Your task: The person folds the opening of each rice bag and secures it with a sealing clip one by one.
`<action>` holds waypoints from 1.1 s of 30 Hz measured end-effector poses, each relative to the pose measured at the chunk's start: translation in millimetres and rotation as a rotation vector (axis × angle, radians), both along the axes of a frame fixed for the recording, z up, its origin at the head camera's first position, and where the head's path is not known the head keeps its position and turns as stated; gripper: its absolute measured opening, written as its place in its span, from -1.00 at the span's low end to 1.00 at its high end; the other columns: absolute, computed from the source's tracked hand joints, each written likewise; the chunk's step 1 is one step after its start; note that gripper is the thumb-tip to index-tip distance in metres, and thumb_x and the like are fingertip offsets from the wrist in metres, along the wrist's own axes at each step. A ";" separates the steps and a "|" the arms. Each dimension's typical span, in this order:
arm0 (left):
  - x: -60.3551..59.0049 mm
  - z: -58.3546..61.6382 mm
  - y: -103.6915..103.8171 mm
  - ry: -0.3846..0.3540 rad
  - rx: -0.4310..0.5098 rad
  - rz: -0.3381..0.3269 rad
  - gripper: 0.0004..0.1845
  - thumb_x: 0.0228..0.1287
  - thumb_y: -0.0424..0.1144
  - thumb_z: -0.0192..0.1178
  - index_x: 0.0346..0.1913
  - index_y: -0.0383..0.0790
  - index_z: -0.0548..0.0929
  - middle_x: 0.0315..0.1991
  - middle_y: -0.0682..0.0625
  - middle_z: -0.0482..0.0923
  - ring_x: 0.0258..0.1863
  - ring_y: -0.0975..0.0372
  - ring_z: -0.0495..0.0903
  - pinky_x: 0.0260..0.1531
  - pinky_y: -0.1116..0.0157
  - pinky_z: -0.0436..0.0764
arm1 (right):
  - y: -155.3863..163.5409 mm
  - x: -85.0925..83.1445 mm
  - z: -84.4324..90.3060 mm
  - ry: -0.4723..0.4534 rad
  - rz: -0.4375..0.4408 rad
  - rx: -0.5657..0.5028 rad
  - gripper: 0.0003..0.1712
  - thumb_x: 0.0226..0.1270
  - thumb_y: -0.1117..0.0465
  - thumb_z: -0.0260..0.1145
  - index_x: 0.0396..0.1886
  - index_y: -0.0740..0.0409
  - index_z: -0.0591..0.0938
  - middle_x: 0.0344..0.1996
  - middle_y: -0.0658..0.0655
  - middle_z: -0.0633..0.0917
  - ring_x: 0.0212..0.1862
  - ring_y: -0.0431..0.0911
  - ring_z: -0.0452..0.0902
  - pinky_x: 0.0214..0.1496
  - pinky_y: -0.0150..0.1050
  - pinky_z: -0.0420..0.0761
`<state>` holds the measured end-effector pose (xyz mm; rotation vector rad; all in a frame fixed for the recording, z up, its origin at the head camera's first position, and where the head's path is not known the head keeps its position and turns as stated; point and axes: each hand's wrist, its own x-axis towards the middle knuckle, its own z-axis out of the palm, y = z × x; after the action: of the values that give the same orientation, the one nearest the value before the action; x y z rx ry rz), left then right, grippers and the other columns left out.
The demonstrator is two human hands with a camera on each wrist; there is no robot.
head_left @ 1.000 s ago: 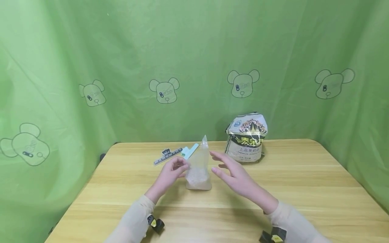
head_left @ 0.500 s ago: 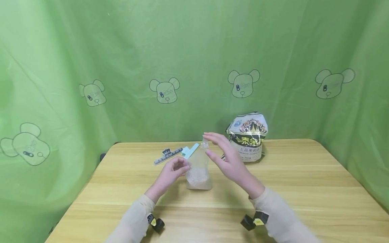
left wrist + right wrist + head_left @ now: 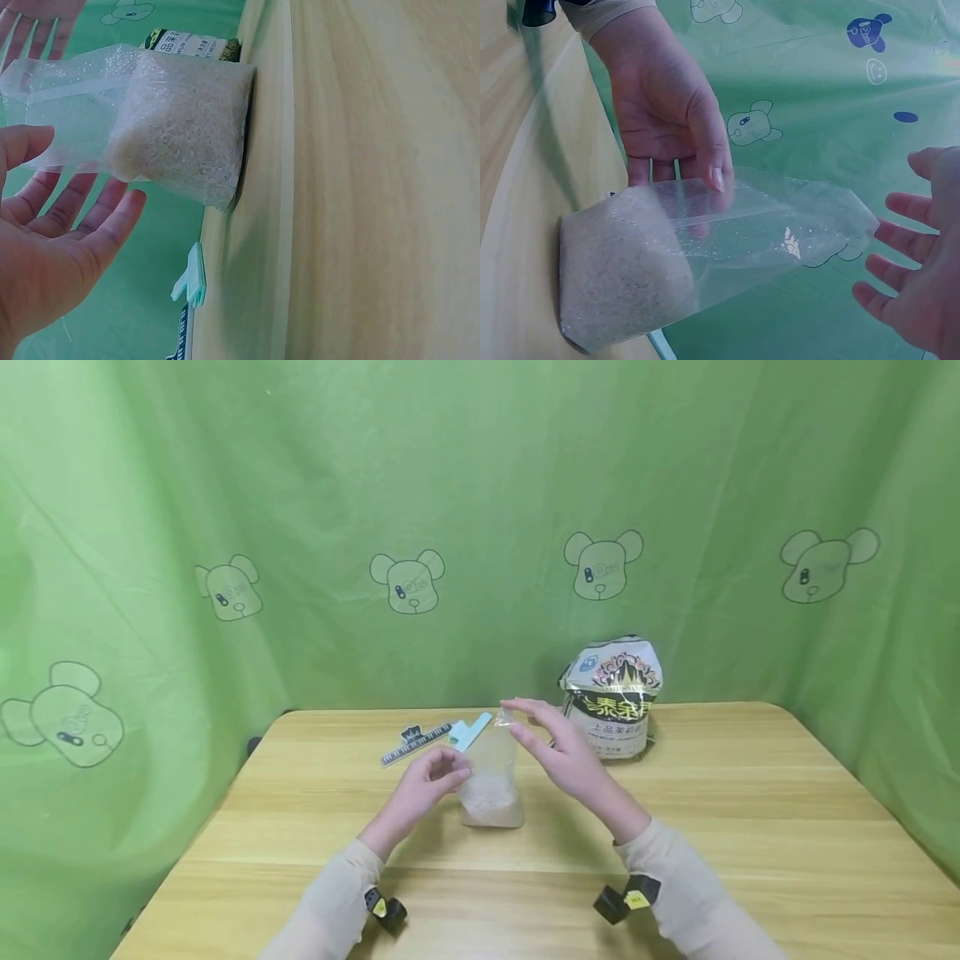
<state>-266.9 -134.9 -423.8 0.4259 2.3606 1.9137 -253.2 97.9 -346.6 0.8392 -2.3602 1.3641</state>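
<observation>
A clear plastic bag of rice stands upright on the table, rice filling its lower part and the thin top tapering. My left hand is at its left side. In the left wrist view the thumb lies on the near side of the plastic and relaxed fingers reach along its edge and behind it. My right hand is at the top right, fingers spread; in the right wrist view one fingertip touches the bag's tip. Fingertips behind the plastic are only partly visible.
Behind the bag to the left lie a pale turquoise clip and a black-and-white piano-key patterned clip. A large printed rice sack stands at the back right. Green curtain hangs behind the wooden table.
My right hand has moved left and up from beside the bag to its top, whose tip now leans lower under the fingers. My left hand has hardly moved.
</observation>
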 end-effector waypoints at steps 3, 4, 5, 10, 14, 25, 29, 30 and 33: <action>-0.5 -0.3 -0.7 -0.004 -0.001 -0.008 -0.68 0.33 -0.28 0.19 0.07 -0.36 0.50 0.10 -0.26 0.58 0.00 0.19 0.61 0.06 0.25 0.65 | -0.9 -1.9 -3.2 -0.049 0.006 0.017 -0.55 0.50 0.07 0.09 0.29 0.09 0.47 0.29 0.15 0.53 0.32 0.10 0.41 0.33 0.16 0.44; -0.3 -0.2 -0.3 -0.005 0.001 -0.009 -0.68 0.33 -0.28 0.19 0.07 -0.36 0.50 0.10 -0.26 0.58 0.00 0.19 0.60 0.07 0.24 0.65 | -1.1 -2.4 -4.4 -0.064 0.009 0.022 -0.55 0.50 0.05 0.09 0.29 0.09 0.47 0.28 0.15 0.54 0.32 0.09 0.41 0.33 0.15 0.45; -0.2 -0.3 -0.2 -0.003 0.005 -0.010 -0.68 0.33 -0.28 0.19 0.07 -0.37 0.50 0.10 -0.27 0.58 0.00 0.19 0.61 0.07 0.24 0.65 | -1.5 -2.7 -5.4 -0.075 0.014 0.025 -0.55 0.50 0.05 0.08 0.29 0.10 0.47 0.27 0.15 0.54 0.32 0.09 0.42 0.33 0.15 0.45; 0.5 -0.5 0.5 0.013 0.011 -0.009 -0.68 0.34 -0.27 0.19 0.06 -0.39 0.51 0.09 -0.28 0.58 -0.03 0.22 0.61 0.06 0.24 0.65 | -3.1 -3.4 -9.9 -0.090 0.039 0.030 -0.57 0.51 0.07 0.08 0.24 0.16 0.51 0.20 0.18 0.59 0.26 0.09 0.48 0.30 0.13 0.49; -0.1 -1.4 1.1 0.020 0.001 -0.010 -0.68 0.34 -0.28 0.19 0.06 -0.39 0.52 0.06 -0.28 0.59 -0.06 0.25 0.60 0.05 0.25 0.65 | -3.4 -3.3 -11.6 -0.085 0.042 0.018 -0.62 0.50 0.09 0.10 0.15 0.19 0.56 0.12 0.17 0.64 0.20 0.08 0.52 0.29 0.15 0.49; 1.5 -0.9 1.8 0.027 0.001 -0.007 -0.68 0.34 -0.26 0.19 0.06 -0.39 0.53 0.04 -0.28 0.59 -0.03 0.20 0.60 0.06 0.23 0.65 | -3.3 -2.5 -13.7 -0.070 0.014 -0.002 -0.80 0.44 0.13 0.18 -0.14 0.13 0.65 -0.10 0.12 0.70 0.03 0.01 0.59 0.18 0.07 0.58; 2.1 -1.5 1.8 0.029 0.000 -0.005 -0.69 0.35 -0.27 0.18 0.05 -0.39 0.53 0.03 -0.26 0.60 -0.04 0.22 0.61 0.05 0.23 0.66 | -3.7 -2.5 -14.9 -0.059 0.029 -0.021 -0.88 0.36 0.19 0.27 -0.24 0.14 0.65 -0.15 0.14 0.69 -0.03 -0.02 0.58 0.16 0.07 0.60; 2.0 -1.8 1.7 0.030 -0.001 -0.005 -0.70 0.35 -0.27 0.18 0.05 -0.38 0.53 0.03 -0.26 0.60 -0.04 0.23 0.61 0.05 0.23 0.66 | -3.8 -2.6 -15.0 -0.054 0.033 -0.024 -0.91 0.33 0.20 0.29 -0.26 0.13 0.64 -0.17 0.14 0.69 -0.05 -0.03 0.58 0.16 0.05 0.60; 1.5 -2.4 1.7 0.025 0.002 -0.005 -0.70 0.35 -0.27 0.18 0.04 -0.38 0.53 0.04 -0.26 0.60 -0.03 0.22 0.61 0.06 0.24 0.66 | -4.0 -2.7 -15.1 -0.047 0.039 -0.028 -0.91 0.27 0.24 0.35 -0.28 0.15 0.64 -0.21 0.13 0.69 -0.08 -0.07 0.57 0.15 0.00 0.62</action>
<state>-265.5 -133.2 -426.2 0.4583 2.3710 1.9204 -255.9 93.9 -361.6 0.8590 -2.3662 1.4443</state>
